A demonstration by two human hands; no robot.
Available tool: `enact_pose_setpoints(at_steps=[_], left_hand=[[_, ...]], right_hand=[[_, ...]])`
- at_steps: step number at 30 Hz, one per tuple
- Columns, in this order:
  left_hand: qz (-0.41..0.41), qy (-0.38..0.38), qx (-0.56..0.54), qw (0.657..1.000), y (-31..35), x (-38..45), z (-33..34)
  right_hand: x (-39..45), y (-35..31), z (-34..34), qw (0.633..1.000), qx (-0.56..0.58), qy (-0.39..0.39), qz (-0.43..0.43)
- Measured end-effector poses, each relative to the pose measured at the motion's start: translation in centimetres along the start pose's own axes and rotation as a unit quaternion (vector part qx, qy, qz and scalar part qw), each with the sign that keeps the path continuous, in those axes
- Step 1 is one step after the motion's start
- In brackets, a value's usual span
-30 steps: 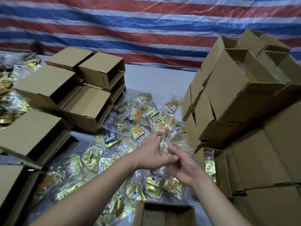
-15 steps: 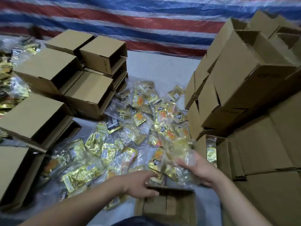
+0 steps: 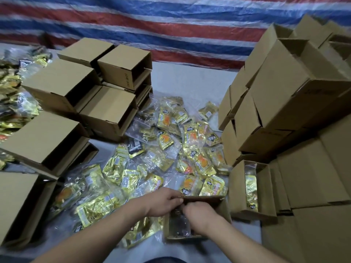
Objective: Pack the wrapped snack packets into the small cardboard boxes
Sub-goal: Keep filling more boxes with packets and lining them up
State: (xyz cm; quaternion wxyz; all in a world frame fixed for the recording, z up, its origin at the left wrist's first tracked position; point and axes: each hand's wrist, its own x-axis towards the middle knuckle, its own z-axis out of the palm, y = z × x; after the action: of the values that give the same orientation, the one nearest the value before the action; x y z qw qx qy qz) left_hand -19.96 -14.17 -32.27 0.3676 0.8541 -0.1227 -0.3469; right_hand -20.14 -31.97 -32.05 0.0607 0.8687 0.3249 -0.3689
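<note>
We hold the box [image 3: 197,217] rim in our left hand [image 3: 163,203] while our right hand [image 3: 201,215] pushes a clear packet [image 3: 179,223] inside, its grip hidden, and the soft wrap may snag on the rim and spill out.

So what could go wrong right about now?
1. The left hand grips the flap of the open box while the right hand reaches inside; the light box might tip or slide.
2. Clear wrapping shows inside the box; pushing could crumple it.
3. Loose packets lie against the box, so one could get knocked or crushed beneath it.
</note>
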Motion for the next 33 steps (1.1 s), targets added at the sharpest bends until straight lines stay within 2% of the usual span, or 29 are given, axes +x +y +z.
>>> enact_pose_setpoints(at_steps=[1,3,5,7,11,14,16,20,26,31,33], left_hand=[[-0.001,0.000,0.002,1.000,-0.1,0.0,-0.2],[-0.005,-0.001,0.007,1.000,-0.5,-0.1,-0.5],[-0.002,0.004,0.009,1.000,-0.8,-0.1,-1.0],[0.008,0.008,0.016,1.000,-0.8,-0.2,-1.5],[0.002,0.012,0.014,1.000,-1.1,-0.2,-1.8],[-0.004,0.016,0.004,1.000,-1.6,-0.2,-1.7],[0.005,0.009,0.014,1.000,-1.5,0.0,-1.3],[0.022,-0.003,0.044,0.999,-1.2,0.5,-0.7],[-0.005,0.012,-0.009,1.000,-1.6,0.5,-1.2],[-0.021,0.035,-0.057,0.998,-2.5,0.3,-1.0],[-0.014,0.027,-0.057,0.998,-2.2,0.3,-1.0]], right_hand=[[0.9,-0.2,0.5,1.000,0.015,-0.011,0.020],[1.8,-0.5,1.4,0.991,0.114,-0.038,0.054],[1.2,-0.2,0.9,0.972,0.229,-0.045,0.033],[0.1,0.8,-0.3,0.956,0.290,-0.047,0.007],[-0.2,1.5,-1.4,0.965,0.257,-0.047,0.017],[1.7,-0.9,-0.9,0.962,0.226,-0.151,0.006],[2.8,-2.3,-0.1,0.960,0.218,-0.174,0.016],[2.8,-3.0,-0.2,0.961,0.242,-0.131,0.036],[0.9,-0.3,-0.4,0.967,0.244,-0.040,0.066],[1.6,-1.8,0.4,0.949,0.296,-0.075,0.078],[1.4,-1.8,0.6,0.944,0.313,-0.064,0.085]])
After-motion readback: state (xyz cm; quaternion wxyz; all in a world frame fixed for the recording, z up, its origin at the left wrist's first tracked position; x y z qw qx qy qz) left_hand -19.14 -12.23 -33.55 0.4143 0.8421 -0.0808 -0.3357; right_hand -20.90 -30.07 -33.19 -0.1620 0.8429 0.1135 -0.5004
